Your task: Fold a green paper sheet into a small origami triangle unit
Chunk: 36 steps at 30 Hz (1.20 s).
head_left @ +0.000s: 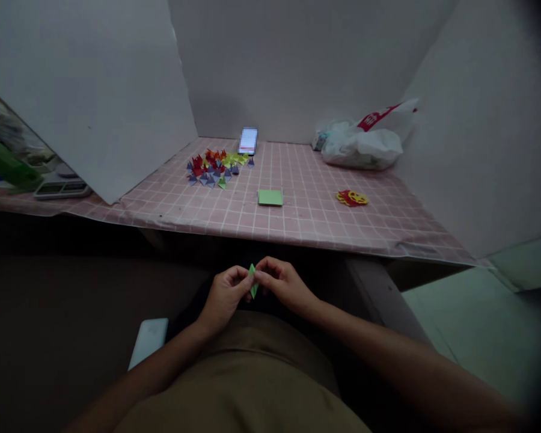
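Above my lap, in front of the table edge, a small green piece of folded paper (253, 291) stands upright as a narrow diamond between my hands. My left hand (225, 294) pinches its left side with thumb and fingers. From the other side my right hand (284, 282) has its thumb and fingers closed on the same paper. My fingertips cover part of it. On the table beyond lies a stack of green paper squares (270, 198). Farther left sits a pile of small folded paper pieces (214, 168) in red, orange, yellow, purple and green.
A phone (248, 141) with a lit screen leans at the back wall. White plastic bags (363, 144) sit at the back right, with a red and yellow object (352, 198) before them. White panels (99, 78) flank the pink checked tablecloth (306, 210). A white flat device (149, 340) lies left of my lap.
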### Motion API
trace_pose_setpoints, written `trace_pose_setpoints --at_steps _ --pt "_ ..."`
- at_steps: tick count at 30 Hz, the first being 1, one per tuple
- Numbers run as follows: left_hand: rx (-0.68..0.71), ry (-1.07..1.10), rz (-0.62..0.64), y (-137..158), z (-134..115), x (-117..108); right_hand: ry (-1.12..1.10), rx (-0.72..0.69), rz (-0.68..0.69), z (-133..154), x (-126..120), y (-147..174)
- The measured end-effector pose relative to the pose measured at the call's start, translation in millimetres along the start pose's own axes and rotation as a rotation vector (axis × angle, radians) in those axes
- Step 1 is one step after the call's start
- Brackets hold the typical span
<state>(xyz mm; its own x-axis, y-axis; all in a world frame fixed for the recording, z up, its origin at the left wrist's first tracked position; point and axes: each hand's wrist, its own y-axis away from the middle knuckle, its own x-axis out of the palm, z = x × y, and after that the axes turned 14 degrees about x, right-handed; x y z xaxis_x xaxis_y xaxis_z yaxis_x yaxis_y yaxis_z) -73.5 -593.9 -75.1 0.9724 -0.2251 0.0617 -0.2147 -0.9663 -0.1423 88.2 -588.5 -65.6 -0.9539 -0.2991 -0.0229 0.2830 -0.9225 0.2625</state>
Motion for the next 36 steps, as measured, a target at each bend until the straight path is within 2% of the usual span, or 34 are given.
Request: trace_pose_setpoints --at_steps 4,9,14,18,21,27,31,36 --pt "-0.023 -0.051 0.074 0.7 -1.2 0.3 -0.023 0.033 0.016 0.0 -0.4 -0.7" --pt "-0.035 -0.014 0.107 0.1 -4.2 -0.1 -0.005 0.011 0.026 2.7 -2.9 0.2" --pt "-0.078 0.023 0.177 0.3 -4.5 -0.3 0.013 0.010 0.098 1.9 -6.3 -1.2" --pt "-0.087 0.021 0.218 0.2 -4.8 -0.7 0.037 0.028 0.048 0.6 -4.2 -0.8" --pt "-0.085 0.016 0.209 -0.2 -4.8 -0.7 0.067 0.026 0.020 0.6 -3.8 -1.2" --pt "-0.076 0.018 0.176 -1.1 -2.5 0.0 0.056 0.030 0.068 -0.1 -8.1 -4.5" --pt "-0.100 0.030 0.217 -0.9 -3.3 0.2 0.016 0.029 -0.008 -0.2 -7.1 -4.3" --pt "-0.087 0.073 0.112 -1.3 -1.0 -1.6 -0.104 0.038 -0.067 -1.0 -7.7 -4.9"
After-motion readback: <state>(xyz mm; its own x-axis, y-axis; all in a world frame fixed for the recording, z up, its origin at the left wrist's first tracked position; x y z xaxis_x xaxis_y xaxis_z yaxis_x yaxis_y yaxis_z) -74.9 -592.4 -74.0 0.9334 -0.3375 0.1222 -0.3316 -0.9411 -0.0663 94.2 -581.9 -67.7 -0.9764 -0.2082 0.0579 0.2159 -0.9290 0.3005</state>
